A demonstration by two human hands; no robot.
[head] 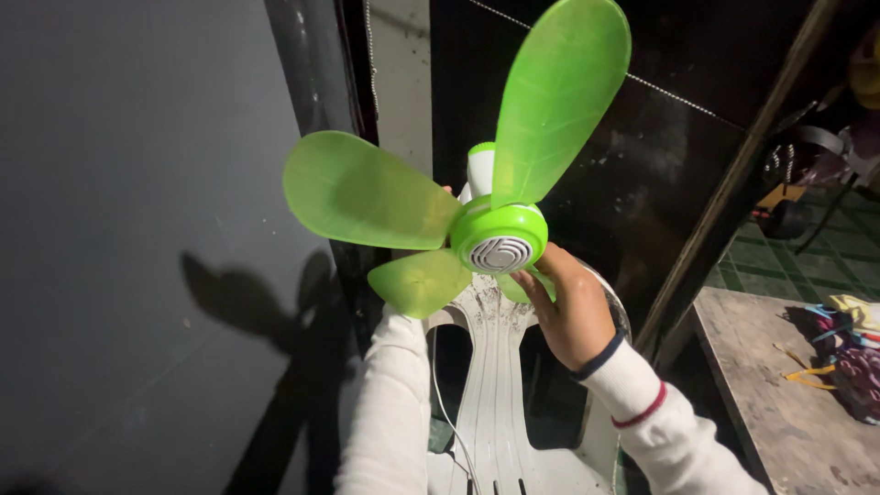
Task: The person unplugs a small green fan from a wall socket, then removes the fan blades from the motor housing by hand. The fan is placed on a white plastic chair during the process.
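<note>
Two hands clamped on green fan [500, 240]: right hand [573, 316], left hand [449, 197] behind; hub faces camera.

fan [500, 240] at centre, in front of the chair [495, 385] | right hand [573, 312] at its 4 o'clock, touching the hub; left hand hidden behind the blades at 7 | wall [137, 229] at 9 o'clock; counter [779, 403] at 4, well apart, cloths [848, 353] on it

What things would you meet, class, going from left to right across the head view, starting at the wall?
Dark grey wall → left translucent green fan blade → round green-and-white fan hub → right hand gripping under the hub → dusty wooden tabletop → heap of colourful cloth.
</note>
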